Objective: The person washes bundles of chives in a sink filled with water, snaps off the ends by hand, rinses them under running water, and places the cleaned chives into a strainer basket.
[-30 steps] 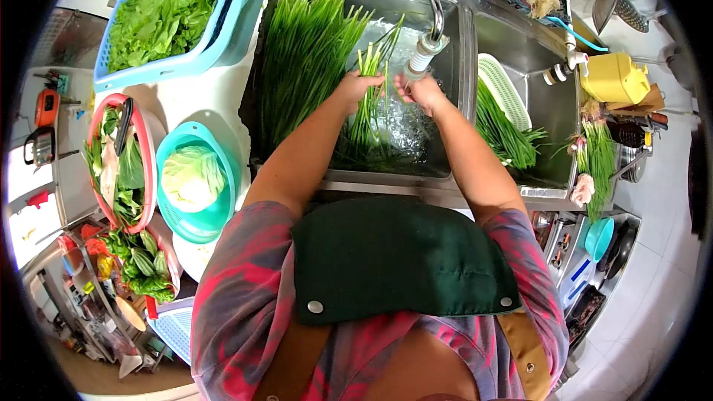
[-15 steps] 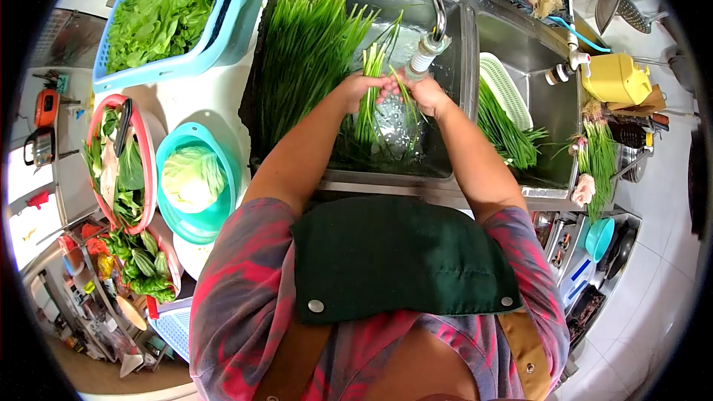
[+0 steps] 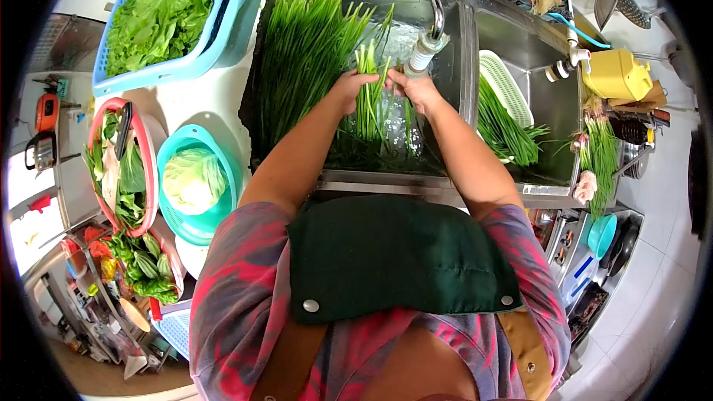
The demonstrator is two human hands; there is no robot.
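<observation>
A bunch of green chives point(image 3: 368, 108) stands upright in the grip of my left hand point(image 3: 347, 91), over the water in the left sink basin point(image 3: 462, 104). Close on its right, my right hand point(image 3: 417, 89) has its fingers pinched beside the bunch, just below the faucet nozzle point(image 3: 425, 53); a few thin green stalks hang under it, and what the fingertips hold is too small to make out. A large pile of chives point(image 3: 301, 59) fills the left side of the basin.
On the left are a blue basket of lettuce point(image 3: 111, 83), a teal bowl point(image 3: 234, 171) with a cabbage point(image 3: 194, 180), and a pink basket point(image 3: 154, 178) of greens. The right basin point(image 3: 549, 104) holds a pale green strainer point(image 3: 505, 89) and more chives point(image 3: 505, 130). A yellow jug point(image 3: 615, 76) stands beyond.
My right hand has come close to the bunch, met my left hand's fingers, then drawn slightly back right. The stalks that slanted from its fingers half a second ago now hang lower.
</observation>
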